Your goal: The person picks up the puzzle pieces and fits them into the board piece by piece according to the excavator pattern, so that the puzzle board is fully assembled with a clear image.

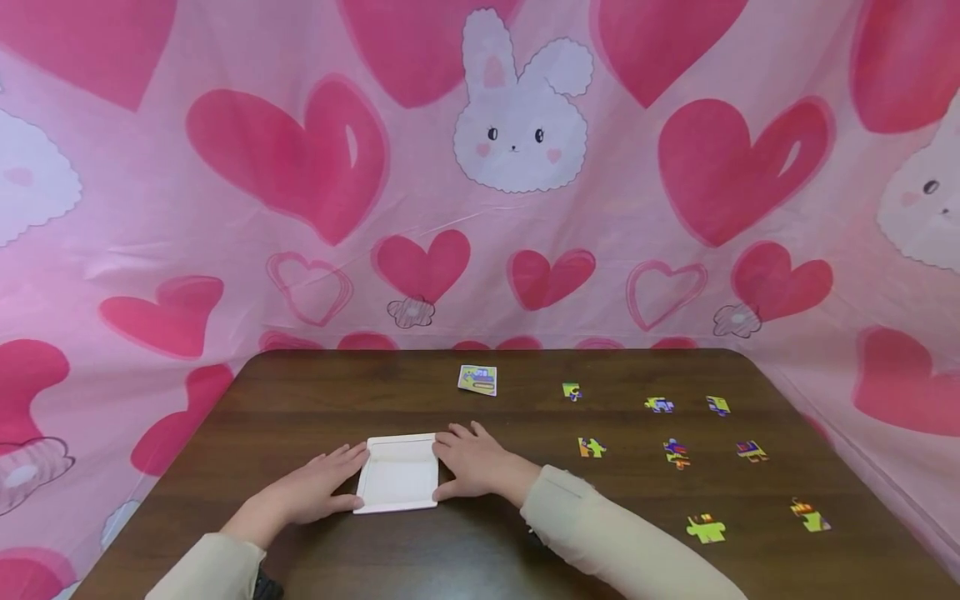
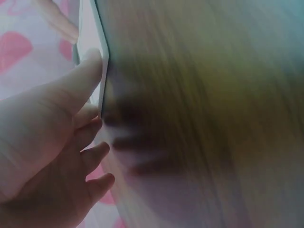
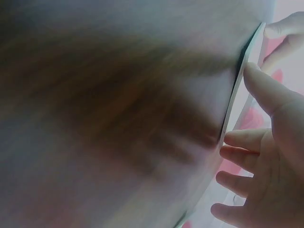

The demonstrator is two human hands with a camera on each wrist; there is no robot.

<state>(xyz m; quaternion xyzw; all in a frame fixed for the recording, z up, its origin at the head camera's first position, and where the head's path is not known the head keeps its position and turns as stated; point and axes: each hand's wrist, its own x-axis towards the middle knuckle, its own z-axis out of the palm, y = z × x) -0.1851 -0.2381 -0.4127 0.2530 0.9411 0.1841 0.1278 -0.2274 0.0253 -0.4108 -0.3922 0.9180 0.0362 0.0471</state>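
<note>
A shallow white square tray with a raised rim lies on the table in front of me. At its left edge is my left hand, whose thumb and foremost fingertips touch the rim with the fingers fairly straight. My right hand touches the opposite rim, thumb at the near corner and fingers spread toward the far corner. In the left wrist view the thumb rests against the tray's edge. The right wrist view shows the other thumb against the tray's side, the lower fingers standing apart from it.
Several loose jigsaw pieces lie to the right, among them one at the back, one in the middle and one near the right edge. A small picture card lies behind the tray. A pink heart-patterned cloth hangs behind the brown table.
</note>
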